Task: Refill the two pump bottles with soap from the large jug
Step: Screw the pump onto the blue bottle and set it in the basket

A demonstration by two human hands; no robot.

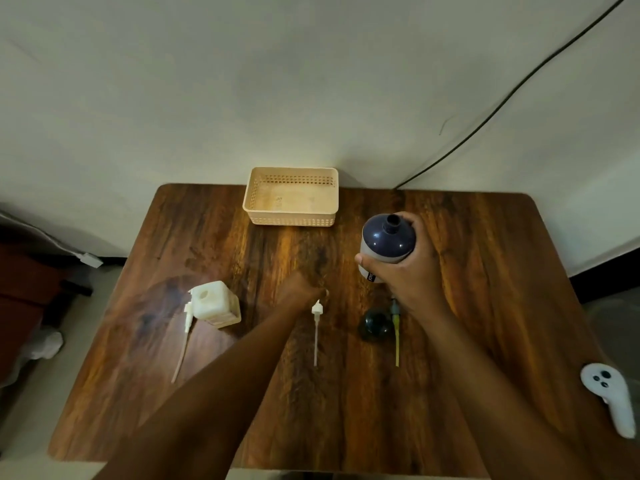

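Note:
My right hand (405, 268) grips the large jug (388, 240), which has a dark blue top, a pale body and an open neck pointing up. A white square pump bottle (216, 303) stands open at the left, its white pump (187, 323) lying beside it. A dark green round bottle (375, 327) sits below the jug, with a green-tubed pump (396, 337) lying to its right. My left hand (299, 292) is curled at the head of a third white pump (316, 327) that lies in the middle of the table (346, 410); it seems to pinch the pump's top.
A beige perforated basket (291, 195) stands against the wall at the table's back edge. A white handheld controller (609, 396) lies at the right edge. A black cable (519, 88) runs down the wall. Floor clutter shows at the left.

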